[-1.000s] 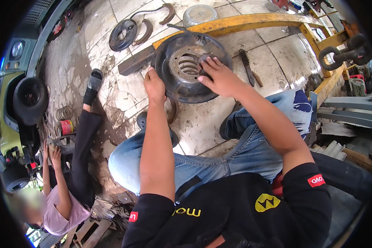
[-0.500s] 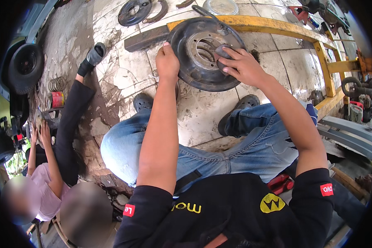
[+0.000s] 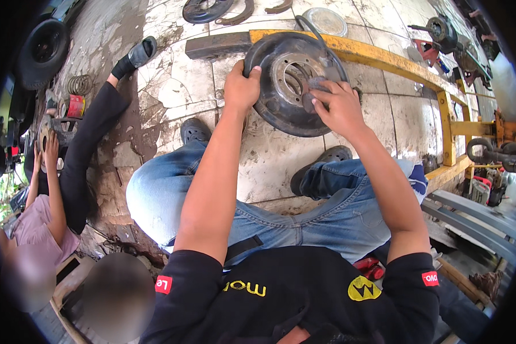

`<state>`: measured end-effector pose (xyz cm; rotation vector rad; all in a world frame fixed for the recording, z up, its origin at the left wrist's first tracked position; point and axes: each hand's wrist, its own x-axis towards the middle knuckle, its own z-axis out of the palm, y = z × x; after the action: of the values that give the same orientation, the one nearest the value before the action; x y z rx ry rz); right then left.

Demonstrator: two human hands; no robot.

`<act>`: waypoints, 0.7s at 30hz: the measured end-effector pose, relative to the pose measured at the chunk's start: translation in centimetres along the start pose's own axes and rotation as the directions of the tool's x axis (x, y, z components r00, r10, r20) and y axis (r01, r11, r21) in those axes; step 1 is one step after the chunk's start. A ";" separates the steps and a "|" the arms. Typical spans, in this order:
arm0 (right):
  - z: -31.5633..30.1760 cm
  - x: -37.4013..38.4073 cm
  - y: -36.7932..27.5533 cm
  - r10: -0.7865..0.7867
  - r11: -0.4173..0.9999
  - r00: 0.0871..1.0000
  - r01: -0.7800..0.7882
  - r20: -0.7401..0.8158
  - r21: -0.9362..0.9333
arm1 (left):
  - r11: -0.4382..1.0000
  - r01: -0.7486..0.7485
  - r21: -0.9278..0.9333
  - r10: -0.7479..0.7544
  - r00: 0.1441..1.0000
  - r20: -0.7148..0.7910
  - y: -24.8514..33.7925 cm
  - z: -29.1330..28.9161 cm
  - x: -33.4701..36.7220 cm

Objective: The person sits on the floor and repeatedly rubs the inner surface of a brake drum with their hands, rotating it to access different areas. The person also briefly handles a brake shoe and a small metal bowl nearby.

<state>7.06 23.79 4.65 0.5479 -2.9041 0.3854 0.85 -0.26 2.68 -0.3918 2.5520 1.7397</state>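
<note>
A round black brake backing plate with a ring of bolt holes round its open centre is tilted up in front of me. My left hand grips its left rim, thumb on the face and fingers behind. My right hand presses a dark grey pad against the plate, right of the centre hole. Whether the pad is cloth or abrasive I cannot tell. A black hose or cable arches over the plate's upper right edge. The fingers behind the rim are hidden.
A yellow metal frame with a dark end beam runs behind the plate. Another backing plate, curved brake shoes and a pale disc lie beyond. At left, another person's hands hold a round metal part near a coil spring.
My right hand and the pad have shifted slightly down the plate's face, and the plate has turned a little. At left, the other person's hands have moved up onto a round part.
</note>
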 end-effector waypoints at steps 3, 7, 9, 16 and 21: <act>-0.2 0.4 1.5 0.079 0.992 0.979 -0.058 -0.186 0.115 | 0.997 -0.004 0.073 -0.001 0.998 0.069 1.0 -0.3 1.1; 2.1 0.1 5.6 0.552 0.735 0.831 -0.443 -0.072 0.513 | 0.994 -0.009 0.105 -0.004 0.992 0.126 2.0 -1.0 1.8; 1.7 0.1 5.4 0.686 0.297 0.650 -0.660 0.326 0.690 | 0.996 0.008 0.092 -0.021 0.990 0.141 2.4 -1.4 1.6; 5.0 -0.9 7.1 0.641 -0.053 0.600 -0.587 0.479 0.807 | 0.949 0.204 -0.239 -0.200 0.979 0.042 0.5 -1.0 0.7; 6.4 -0.8 5.8 0.741 0.076 0.581 -0.569 0.336 0.819 | 0.953 0.255 -0.162 -0.267 0.962 -0.060 -1.2 -1.6 -4.5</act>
<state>4.93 27.50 -2.95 -0.8638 -2.2696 2.0272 5.64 -1.34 2.89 -0.7822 2.2928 1.8556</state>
